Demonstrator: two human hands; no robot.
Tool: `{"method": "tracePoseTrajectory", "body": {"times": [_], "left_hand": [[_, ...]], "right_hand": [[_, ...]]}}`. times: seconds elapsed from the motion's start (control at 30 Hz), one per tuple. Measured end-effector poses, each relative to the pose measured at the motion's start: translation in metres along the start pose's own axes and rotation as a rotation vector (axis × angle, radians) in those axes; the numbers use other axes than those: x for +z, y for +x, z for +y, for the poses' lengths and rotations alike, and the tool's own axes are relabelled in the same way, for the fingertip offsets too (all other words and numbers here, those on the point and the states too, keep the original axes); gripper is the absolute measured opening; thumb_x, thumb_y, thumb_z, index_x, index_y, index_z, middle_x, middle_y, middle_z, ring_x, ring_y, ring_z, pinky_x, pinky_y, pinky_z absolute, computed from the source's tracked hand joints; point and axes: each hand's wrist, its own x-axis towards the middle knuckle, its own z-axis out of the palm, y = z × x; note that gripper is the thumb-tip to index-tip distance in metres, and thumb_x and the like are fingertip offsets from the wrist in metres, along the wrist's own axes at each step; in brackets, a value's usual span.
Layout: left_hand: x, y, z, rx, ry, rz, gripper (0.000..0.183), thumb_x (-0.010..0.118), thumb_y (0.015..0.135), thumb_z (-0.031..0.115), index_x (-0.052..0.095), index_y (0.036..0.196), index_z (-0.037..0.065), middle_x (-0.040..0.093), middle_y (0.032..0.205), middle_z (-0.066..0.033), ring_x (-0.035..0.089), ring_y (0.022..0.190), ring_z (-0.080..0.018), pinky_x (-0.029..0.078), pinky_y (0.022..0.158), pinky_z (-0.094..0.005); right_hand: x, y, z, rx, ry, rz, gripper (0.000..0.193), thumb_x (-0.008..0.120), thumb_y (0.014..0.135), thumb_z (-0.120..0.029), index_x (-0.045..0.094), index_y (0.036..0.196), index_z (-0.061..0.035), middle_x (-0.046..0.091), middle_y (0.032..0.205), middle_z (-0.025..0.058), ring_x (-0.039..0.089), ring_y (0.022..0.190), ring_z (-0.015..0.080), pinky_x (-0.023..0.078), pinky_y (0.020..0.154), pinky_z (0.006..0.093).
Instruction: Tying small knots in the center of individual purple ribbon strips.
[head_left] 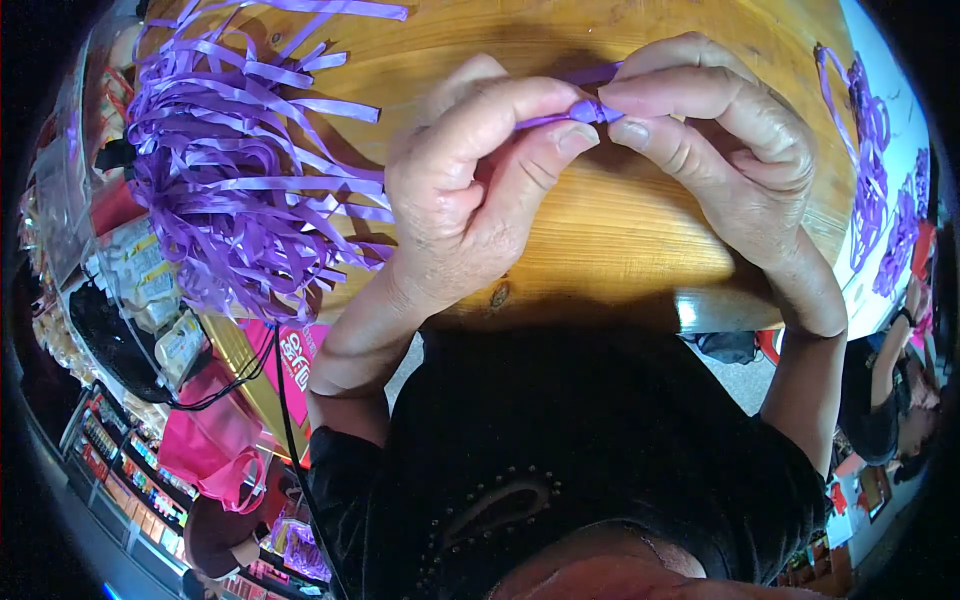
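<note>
Both hands are raised over the wooden table (620, 260), their fingertips meeting at one purple ribbon (583, 110). A small fold or knot in that ribbon shows between the two pinches. My left hand (480, 165) grips it between thumb and forefinger on the left side. From the right, my right hand (715, 130) pinches the same ribbon with thumb and forefinger. One ribbon length runs behind the left fingers and another shows behind the right forefinger. The other fingers of each hand are curled in and partly hidden.
A large heap of cut purple ribbons (240, 180) covers the table's left side. More looped purple ribbons (872, 165) lie on a white surface at the right. Clear plastic packs (150, 275) and a pink bag (215, 440) are at the left. Another person's arm (890, 350) shows far right.
</note>
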Motion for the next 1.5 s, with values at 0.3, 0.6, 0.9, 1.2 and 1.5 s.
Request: {"method": "tracePoseTrajectory", "body": {"times": [0.3, 0.6, 0.9, 1.2, 1.5], "left_hand": [[-0.0004, 0.0022, 0.0001, 0.046, 0.095, -0.047, 0.019, 0.069, 0.073, -0.002, 0.063, 0.091, 0.000, 0.055, 0.068, -0.0043, 0.047, 0.056, -0.0104, 0.035, 0.049, -0.0215], [0.0005, 0.0011, 0.0016, -0.009, 0.020, -0.015, 0.020, 0.069, 0.073, -0.004, 0.063, 0.092, 0.000, 0.055, 0.068, -0.0039, 0.046, 0.055, -0.0093, 0.034, 0.048, -0.0207], [0.0003, 0.0009, -0.0010, 0.065, 0.110, -0.058, 0.019, 0.068, 0.075, 0.001, 0.062, 0.093, -0.001, 0.053, 0.068, -0.0060, 0.046, 0.054, -0.0123, 0.035, 0.048, -0.0226], [0.0008, 0.0011, 0.0032, 0.004, 0.144, -0.058, 0.017, 0.067, 0.075, -0.001, 0.062, 0.092, -0.001, 0.054, 0.069, -0.0059, 0.049, 0.057, -0.0125, 0.038, 0.050, -0.0221], [0.0020, -0.0007, 0.0002, -0.032, 0.050, -0.031, 0.017, 0.068, 0.073, -0.002, 0.063, 0.089, 0.000, 0.052, 0.066, -0.0054, 0.048, 0.056, -0.0117, 0.037, 0.050, -0.0218]], "right_hand": [[0.0009, -0.0029, 0.0007, 0.033, 0.038, 0.030, 0.021, 0.061, 0.079, 0.004, 0.061, 0.099, -0.0019, 0.058, 0.096, 0.0098, 0.059, 0.085, 0.0135, 0.048, 0.074, 0.0225], [0.0015, -0.0014, 0.0008, 0.009, 0.011, 0.032, 0.020, 0.061, 0.078, 0.004, 0.061, 0.097, -0.0029, 0.059, 0.096, 0.0095, 0.058, 0.086, 0.0134, 0.048, 0.075, 0.0226], [0.0026, -0.0018, -0.0006, 0.067, 0.040, 0.054, 0.020, 0.061, 0.079, 0.003, 0.061, 0.098, -0.0035, 0.059, 0.095, 0.0093, 0.058, 0.088, 0.0136, 0.048, 0.075, 0.0227], [-0.0024, -0.0004, 0.0024, -0.021, -0.121, 0.008, 0.018, 0.064, 0.076, 0.000, 0.062, 0.094, -0.0033, 0.061, 0.092, 0.0106, 0.061, 0.080, 0.0151, 0.050, 0.068, 0.0230], [-0.0038, 0.0057, 0.0034, -0.165, -0.284, -0.024, 0.017, 0.067, 0.073, -0.001, 0.063, 0.089, -0.0030, 0.061, 0.087, 0.0096, 0.060, 0.078, 0.0168, 0.049, 0.065, 0.0249]]}}
